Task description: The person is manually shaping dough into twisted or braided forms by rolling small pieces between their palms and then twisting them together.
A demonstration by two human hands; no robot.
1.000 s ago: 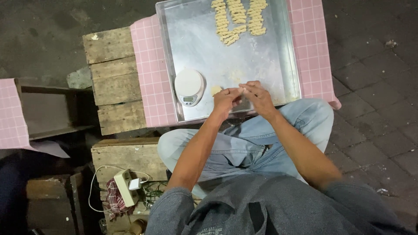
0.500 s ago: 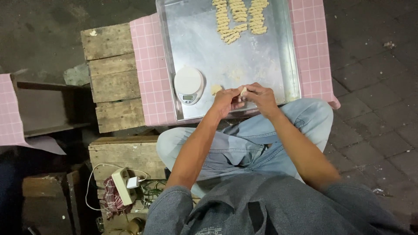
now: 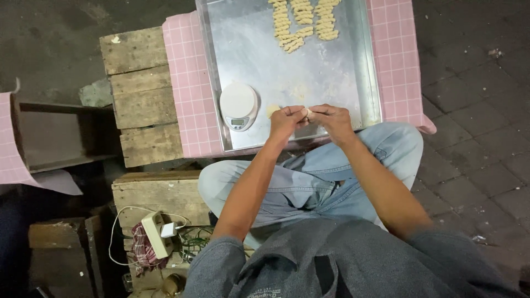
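Person wears a grey short-sleeved top, cloth slightly heathered, sleeves ending above the elbows, with a darker strip down the middle and small pale lettering near the lower hem. Forearms, left hand (image 3: 287, 118) and right hand (image 3: 331, 117) bare. Light blue faded denim jeans, creased at the lap.

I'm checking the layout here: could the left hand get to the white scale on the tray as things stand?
Probably yes. The scale sits on the tray just beside the left hand, with bare metal between them. But that hand and the right hand are both pinching a dough piece, so it would have to let go first.
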